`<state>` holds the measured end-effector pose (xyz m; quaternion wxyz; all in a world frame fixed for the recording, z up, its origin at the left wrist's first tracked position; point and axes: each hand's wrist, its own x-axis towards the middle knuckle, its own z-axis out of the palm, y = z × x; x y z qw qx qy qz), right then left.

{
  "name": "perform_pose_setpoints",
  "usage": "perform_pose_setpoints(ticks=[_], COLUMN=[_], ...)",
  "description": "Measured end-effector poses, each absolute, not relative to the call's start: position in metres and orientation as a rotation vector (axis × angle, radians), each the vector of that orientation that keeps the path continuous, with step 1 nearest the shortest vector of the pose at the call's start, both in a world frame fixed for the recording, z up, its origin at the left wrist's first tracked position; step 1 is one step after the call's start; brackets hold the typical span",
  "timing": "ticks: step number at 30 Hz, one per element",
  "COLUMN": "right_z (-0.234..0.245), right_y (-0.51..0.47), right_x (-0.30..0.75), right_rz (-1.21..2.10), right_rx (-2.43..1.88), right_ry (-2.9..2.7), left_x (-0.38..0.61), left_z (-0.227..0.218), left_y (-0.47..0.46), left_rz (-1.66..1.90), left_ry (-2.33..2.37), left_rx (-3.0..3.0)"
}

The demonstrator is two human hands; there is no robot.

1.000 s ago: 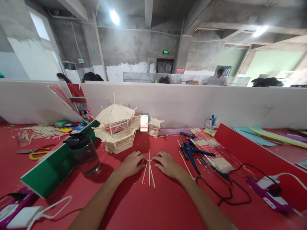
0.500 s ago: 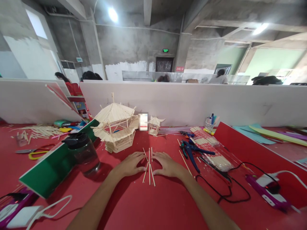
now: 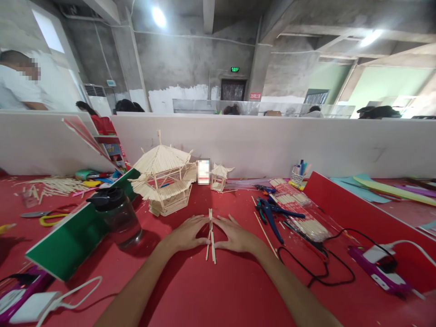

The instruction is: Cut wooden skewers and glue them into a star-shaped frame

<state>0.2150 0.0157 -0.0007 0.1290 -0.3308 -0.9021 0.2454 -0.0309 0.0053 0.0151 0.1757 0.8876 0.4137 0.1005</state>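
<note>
Slender, straight, pale wooden sticks [image 3: 213, 250] were partly hidden between the bare left hand [image 3: 190, 232] and bare right hand [image 3: 235, 234], both arched and spread at the thumb.

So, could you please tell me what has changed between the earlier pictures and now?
The left hand and right hand have moved inward, bringing the thin sticks from a spread fan into a narrow bundle. At the upper left, a person in white has come into view. The larger stick model, smaller model and bottle stay in place.
</note>
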Motion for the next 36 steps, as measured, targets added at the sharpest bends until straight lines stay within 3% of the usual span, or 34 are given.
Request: perform_pose_setpoints(ticks=[29,36], right_z=[0.001,0.001], right_y=[0.013,0.011], right_x=[0.211,0.209], right_rz=[0.658,0.691], right_rx=[-0.969,-0.984], right_ry=[-2.56,-2.594], left_x=[-0.023,-0.023], left_z=[0.016,0.015], left_y=[0.005,0.004], left_rz=[0.428,0.251], left_ry=[1.19,1.249], left_rx=[2.666,2.626])
